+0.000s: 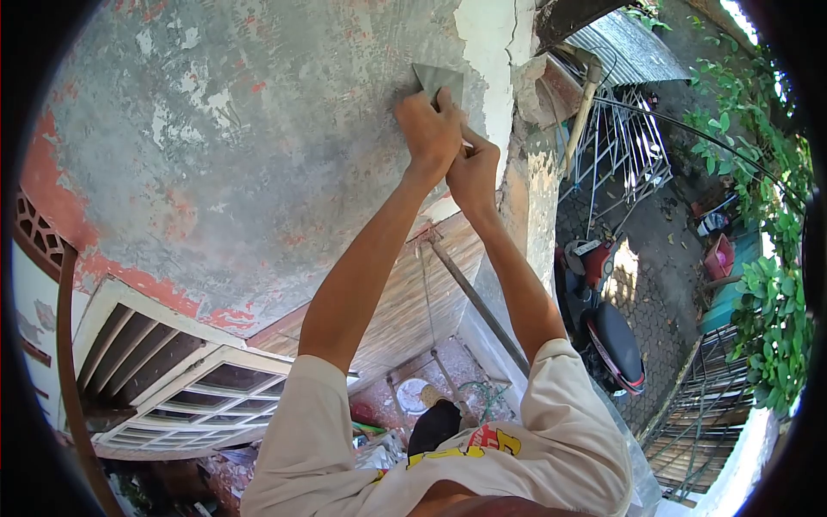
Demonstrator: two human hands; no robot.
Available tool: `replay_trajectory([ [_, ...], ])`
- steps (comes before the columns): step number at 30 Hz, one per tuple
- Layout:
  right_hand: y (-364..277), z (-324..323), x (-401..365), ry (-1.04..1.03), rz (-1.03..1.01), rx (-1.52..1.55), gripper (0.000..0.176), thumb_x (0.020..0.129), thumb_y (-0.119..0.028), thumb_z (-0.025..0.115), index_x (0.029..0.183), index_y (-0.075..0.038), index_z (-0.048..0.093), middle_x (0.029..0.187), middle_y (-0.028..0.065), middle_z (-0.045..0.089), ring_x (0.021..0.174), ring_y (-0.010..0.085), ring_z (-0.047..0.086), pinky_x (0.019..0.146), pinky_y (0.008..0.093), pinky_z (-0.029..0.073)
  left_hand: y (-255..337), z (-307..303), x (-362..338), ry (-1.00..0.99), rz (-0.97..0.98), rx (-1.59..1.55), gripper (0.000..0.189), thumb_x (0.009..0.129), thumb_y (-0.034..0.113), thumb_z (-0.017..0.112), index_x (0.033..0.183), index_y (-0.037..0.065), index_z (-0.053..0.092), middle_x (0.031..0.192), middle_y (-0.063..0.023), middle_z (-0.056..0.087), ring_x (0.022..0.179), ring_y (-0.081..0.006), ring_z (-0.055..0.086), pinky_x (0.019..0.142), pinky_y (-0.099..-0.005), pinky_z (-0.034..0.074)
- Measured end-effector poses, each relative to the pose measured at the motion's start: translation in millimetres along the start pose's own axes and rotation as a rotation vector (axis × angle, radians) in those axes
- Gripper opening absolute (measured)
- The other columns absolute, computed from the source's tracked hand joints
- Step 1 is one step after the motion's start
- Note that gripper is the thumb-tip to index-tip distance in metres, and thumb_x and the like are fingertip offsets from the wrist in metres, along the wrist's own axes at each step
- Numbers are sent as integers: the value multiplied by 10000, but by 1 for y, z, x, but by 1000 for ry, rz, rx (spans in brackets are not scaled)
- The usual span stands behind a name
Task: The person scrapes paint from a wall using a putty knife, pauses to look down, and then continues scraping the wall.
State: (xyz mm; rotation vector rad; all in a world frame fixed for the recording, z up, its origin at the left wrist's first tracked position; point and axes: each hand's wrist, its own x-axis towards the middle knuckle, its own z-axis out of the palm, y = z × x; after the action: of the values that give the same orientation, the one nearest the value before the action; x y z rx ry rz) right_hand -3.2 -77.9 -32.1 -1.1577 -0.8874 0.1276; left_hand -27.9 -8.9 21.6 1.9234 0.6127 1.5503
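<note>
A flat metal scraper [442, 79] lies with its broad blade against the peeling wall [293, 112]. My left hand [428, 131] is closed around it just below the blade, with a finger resting on the metal. Lower and to the right, my right hand [475, 175] is wrapped round the handle, most of which the fingers hide. Grey patches, white flecks and remnants of pink paint cover the wall around the blade. Beside it runs a strip of white coating [488, 82] with a ragged edge.
Below stand a pole [478, 302], a white-framed window [198, 396] and a floor littered with flakes, with a round white container [413, 395]. A cracked wall corner [527, 164] is at right. Beyond it are a parked motorcycle [613, 340], metal frames [624, 142] and leafy plants [767, 293].
</note>
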Motion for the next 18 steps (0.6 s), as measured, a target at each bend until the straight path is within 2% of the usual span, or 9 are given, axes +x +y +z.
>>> replay_trajectory([
  [3,-18,-2,10,-24,160,14,377,912,-16,579,1275,80,550,1347,275,524,1273,246,504,971,279,437,0,4,7,16,7,40,305,867,143,647,682,-99,638,593,-225,623,537,-328,642,548,-427,455],
  [5,-17,-2,20,-6,135,2,379,913,-18,581,1277,83,547,1329,277,538,1240,215,522,953,271,445,-2,14,20,39,81,117,306,865,143,648,683,-102,637,592,-228,620,533,-332,637,544,-424,452],
  [8,-2,-2,10,24,15,-40,384,912,-16,581,1282,79,546,1279,275,576,1180,165,543,933,263,453,0,8,6,32,72,39,317,869,154,645,682,-102,637,587,-223,619,537,-326,642,545,-419,455],
  [10,-10,-4,-3,7,113,-22,383,912,-15,580,1283,75,548,1239,278,602,1158,144,539,933,262,452,2,0,-6,33,-3,-52,331,875,163,641,680,-104,635,580,-220,615,531,-317,638,546,-417,456],
  [11,15,-1,1,49,-158,-84,380,919,-24,576,1290,58,554,1109,213,691,974,101,582,830,241,477,1,-3,-9,35,-41,-94,338,878,168,639,679,-105,634,577,-218,613,528,-312,636,547,-417,457],
  [12,16,-1,6,34,-153,-94,381,921,-27,576,1292,54,554,1099,204,695,959,101,587,819,240,478,0,0,-7,52,-14,-84,345,883,155,631,667,-114,630,581,-226,617,535,-334,636,553,-429,462],
  [14,18,-4,15,0,-141,-116,382,924,-35,576,1297,46,554,1078,187,703,929,101,597,799,240,480,-4,9,3,89,35,-64,360,893,130,613,644,-131,621,590,-242,626,549,-379,637,563,-452,472],
  [17,-11,-9,27,-27,39,-87,382,923,-39,577,1297,36,558,1088,194,701,973,108,598,819,244,476,17,14,17,28,-11,-199,354,899,123,602,650,-127,625,586,-239,626,525,-350,639,542,-438,473],
  [18,-14,-11,25,-18,98,-82,386,922,-39,579,1301,32,556,1127,215,679,1022,112,582,848,248,468,20,14,15,45,2,-136,354,901,123,601,647,-123,625,585,-238,626,520,-344,638,545,-437,475],
])
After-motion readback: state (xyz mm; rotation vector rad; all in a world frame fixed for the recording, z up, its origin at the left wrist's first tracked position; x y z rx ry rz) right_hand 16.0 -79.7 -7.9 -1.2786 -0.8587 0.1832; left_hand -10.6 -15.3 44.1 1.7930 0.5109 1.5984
